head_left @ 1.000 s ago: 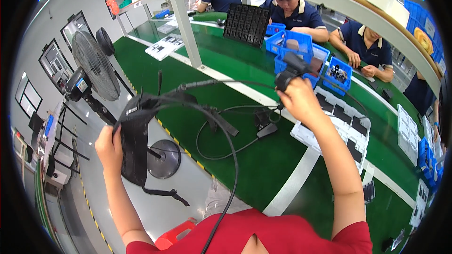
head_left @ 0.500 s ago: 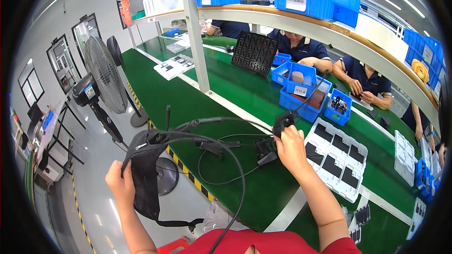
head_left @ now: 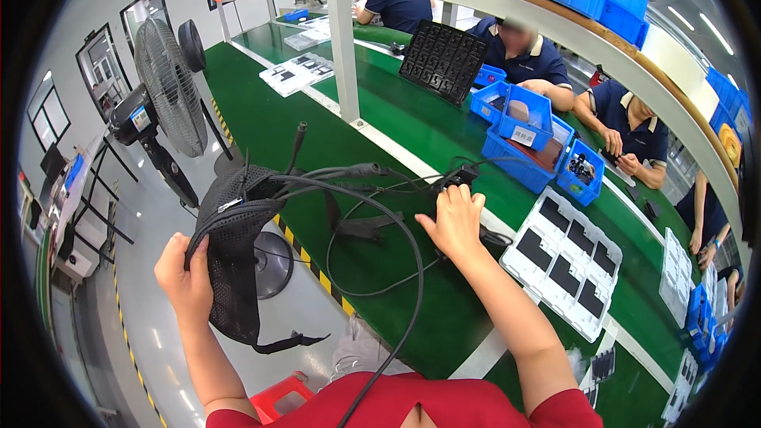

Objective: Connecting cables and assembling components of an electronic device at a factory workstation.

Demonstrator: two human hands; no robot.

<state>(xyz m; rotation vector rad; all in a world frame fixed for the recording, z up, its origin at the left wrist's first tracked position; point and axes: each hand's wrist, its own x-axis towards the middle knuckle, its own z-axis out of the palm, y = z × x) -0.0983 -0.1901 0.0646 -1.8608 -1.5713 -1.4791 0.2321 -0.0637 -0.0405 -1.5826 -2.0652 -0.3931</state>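
Hands first: we see our left hand [head_left: 184, 279] out past the edge of the green table [head_left: 261, 123], above the grey floor [head_left: 151, 214]. Its fingers are curled tight around the side of a black mesh cap [head_left: 231, 257], and the cap hangs down from that grip. A thin strap [head_left: 287, 342] dangles off the bottom of the cap.

Black cables [head_left: 372, 214] run from the top of the cap over to the table and loop across the green top. One cable comes back down toward our red shirt [head_left: 396, 404].

Our right hand [head_left: 455, 220] lies on the table, palm down, with the fingers spread a little. It presses on a small black box [head_left: 457, 180] where the cables meet. We cannot tell if the fingers grip the box or just rest on it.

Just beside that hand, on the right, sits a white tray [head_left: 564, 265] with dark squares in it. Blue bins [head_left: 529, 131] stand farther back. Two people in dark shirts work on the far side of the table. A fan [head_left: 162, 95] stands on the floor to the left.
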